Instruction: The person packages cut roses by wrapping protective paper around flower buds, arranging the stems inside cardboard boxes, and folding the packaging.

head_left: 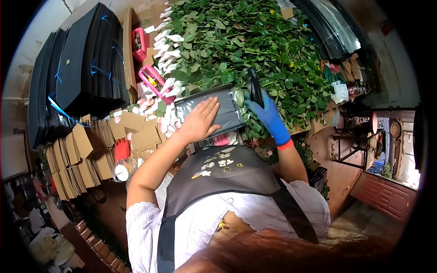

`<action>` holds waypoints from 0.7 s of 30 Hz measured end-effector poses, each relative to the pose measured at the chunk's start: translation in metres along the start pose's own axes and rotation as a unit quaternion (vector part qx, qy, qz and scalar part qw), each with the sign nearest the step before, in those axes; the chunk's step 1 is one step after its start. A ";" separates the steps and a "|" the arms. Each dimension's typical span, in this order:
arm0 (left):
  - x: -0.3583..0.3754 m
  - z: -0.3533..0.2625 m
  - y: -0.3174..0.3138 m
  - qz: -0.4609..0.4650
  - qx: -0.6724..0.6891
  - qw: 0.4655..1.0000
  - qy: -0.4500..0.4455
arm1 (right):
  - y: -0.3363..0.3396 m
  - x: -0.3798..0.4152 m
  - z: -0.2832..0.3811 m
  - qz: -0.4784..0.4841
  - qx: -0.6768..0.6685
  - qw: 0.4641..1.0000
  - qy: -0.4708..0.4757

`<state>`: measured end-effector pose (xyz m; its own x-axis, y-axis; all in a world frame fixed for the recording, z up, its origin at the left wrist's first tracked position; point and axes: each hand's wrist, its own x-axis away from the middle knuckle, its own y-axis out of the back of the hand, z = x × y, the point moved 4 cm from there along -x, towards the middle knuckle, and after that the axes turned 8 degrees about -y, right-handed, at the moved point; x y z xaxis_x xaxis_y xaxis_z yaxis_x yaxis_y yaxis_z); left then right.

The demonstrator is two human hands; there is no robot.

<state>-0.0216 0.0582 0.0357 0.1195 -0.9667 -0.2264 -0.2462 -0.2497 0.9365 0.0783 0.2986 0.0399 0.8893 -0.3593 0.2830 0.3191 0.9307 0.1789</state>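
My bare left hand [202,119] lies flat, fingers stretched out, on a dark sheet with shiny clear film [230,107] at the table's near edge. My right hand [268,116], in a blue glove with a red cuff, is closed around a long black tool [254,84] standing upright just right of the sheet. Its exact kind is hard to make out. Beyond both hands, a thick layer of leafy green stems [246,43] covers the table. White-wrapped flower heads [169,54] line the layer's left side.
Stacks of black sheets [93,54] tied with blue string stand at the left. Below them are folded brown cardboard pieces [79,159]. Two pink holders [154,82] sit beside the flower heads. More dark sheets [330,27] lie at the back right.
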 end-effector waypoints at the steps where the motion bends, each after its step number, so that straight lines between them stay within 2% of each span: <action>1: 0.000 -0.002 0.000 0.005 -0.013 1.000 0.001 | 0.002 0.021 0.019 0.037 0.068 0.996 -0.035; 2: 0.000 -0.002 0.000 0.005 -0.013 1.000 0.002 | 0.002 0.038 0.032 0.073 0.135 0.986 -0.071; 3: 0.000 -0.002 -0.001 0.005 -0.012 1.000 0.003 | 0.000 0.048 0.040 0.088 0.258 0.954 -0.124; 5: 0.001 -0.002 -0.001 0.010 -0.012 1.000 0.003 | -0.004 0.063 0.045 0.115 0.487 0.837 -0.223; 9: -0.001 -0.001 -0.002 0.012 -0.014 1.000 0.006 | -0.017 0.069 0.000 0.042 0.546 0.829 -0.113; 12: 0.001 -0.002 -0.002 0.013 -0.016 1.000 0.005 | -0.002 0.069 -0.003 0.073 0.510 0.853 -0.079; 15: 0.000 -0.003 -0.001 0.011 -0.020 1.000 0.003 | 0.007 0.066 -0.022 0.090 0.427 0.899 -0.042; 18: 0.000 -0.002 -0.002 0.012 -0.017 1.000 0.000 | -0.002 0.066 -0.026 0.057 0.417 0.906 -0.051; 21: 0.000 -0.002 -0.003 0.005 -0.014 1.000 0.001 | -0.007 0.067 -0.029 0.028 0.483 0.868 -0.111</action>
<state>-0.0187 0.0587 0.0335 0.1196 -0.9690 -0.2161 -0.2198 -0.2381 0.9460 0.1450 0.2702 0.0301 0.7754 -0.4191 0.4723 -0.2424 0.4932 0.8355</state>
